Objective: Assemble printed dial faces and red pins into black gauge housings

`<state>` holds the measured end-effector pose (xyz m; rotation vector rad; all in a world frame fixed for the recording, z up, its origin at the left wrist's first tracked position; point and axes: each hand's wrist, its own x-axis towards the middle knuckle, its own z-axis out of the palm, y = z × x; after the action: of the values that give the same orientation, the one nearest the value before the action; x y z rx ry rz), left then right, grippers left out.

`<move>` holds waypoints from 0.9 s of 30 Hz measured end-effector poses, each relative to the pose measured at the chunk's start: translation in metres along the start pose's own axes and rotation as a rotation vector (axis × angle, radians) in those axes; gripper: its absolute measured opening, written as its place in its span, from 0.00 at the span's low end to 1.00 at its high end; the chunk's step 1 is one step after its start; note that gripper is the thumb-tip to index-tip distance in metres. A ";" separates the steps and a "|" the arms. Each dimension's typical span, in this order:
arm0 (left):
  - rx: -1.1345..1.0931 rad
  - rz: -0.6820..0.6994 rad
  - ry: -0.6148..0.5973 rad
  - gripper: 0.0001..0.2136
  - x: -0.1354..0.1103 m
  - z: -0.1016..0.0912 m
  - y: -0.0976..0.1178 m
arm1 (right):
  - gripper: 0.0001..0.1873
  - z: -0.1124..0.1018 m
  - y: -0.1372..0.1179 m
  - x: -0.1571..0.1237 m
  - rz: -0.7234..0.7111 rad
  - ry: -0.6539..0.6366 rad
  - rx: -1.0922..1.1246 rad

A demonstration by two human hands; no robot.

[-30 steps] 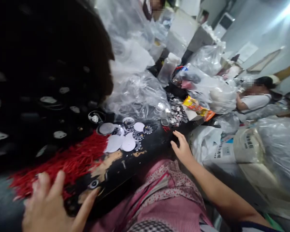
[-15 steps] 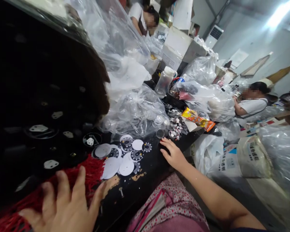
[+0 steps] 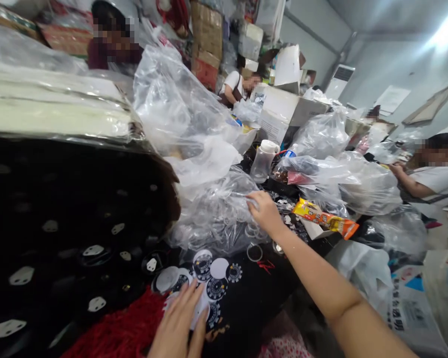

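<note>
My right hand reaches across the black tabletop and pinches the edge of a clear plastic bag that holds clear rings. On a pile of paper dials, some plain white and some printed black, my left hand lies with its fingers stretched out flat. It covers part of the pile. A bundle of red strings lies beside my left hand. Nearer me than the bag, a loose clear ring and a few red string pieces rest on the table.
A dark box with white pieces inside stands at left. Further back are a plastic bottle, an orange snack packet, stuffed plastic bags and a white carton. Several people sit around; one works at right.
My right hand has moved from the table edge up to the plastic bag and taken hold of it. My left hand has moved right, from the red strings onto the dials. The view has shifted.
</note>
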<state>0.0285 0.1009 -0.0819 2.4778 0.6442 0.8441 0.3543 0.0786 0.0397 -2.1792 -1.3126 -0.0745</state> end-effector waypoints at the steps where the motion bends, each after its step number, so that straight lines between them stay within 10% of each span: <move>1: 0.011 -0.007 -0.022 0.28 0.015 0.009 0.014 | 0.17 -0.005 0.007 0.014 0.038 0.003 -0.014; 9: 0.190 -0.127 -0.196 0.21 0.110 0.084 0.071 | 0.18 0.000 0.032 0.101 0.178 -0.190 -0.014; 19: 0.205 -0.375 -0.210 0.29 0.129 0.097 0.084 | 0.13 -0.008 0.009 0.164 -0.112 -0.079 0.282; 23: 0.258 -0.426 -0.171 0.42 0.134 0.111 0.097 | 0.13 -0.040 -0.025 0.161 -0.277 0.080 0.563; 27: 0.276 -0.444 -0.105 0.31 0.135 0.117 0.095 | 0.14 -0.061 -0.035 0.144 -0.392 0.149 0.882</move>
<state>0.2270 0.0700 -0.0544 2.4421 1.2837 0.4770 0.4142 0.1726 0.1544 -1.1501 -1.3258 0.1606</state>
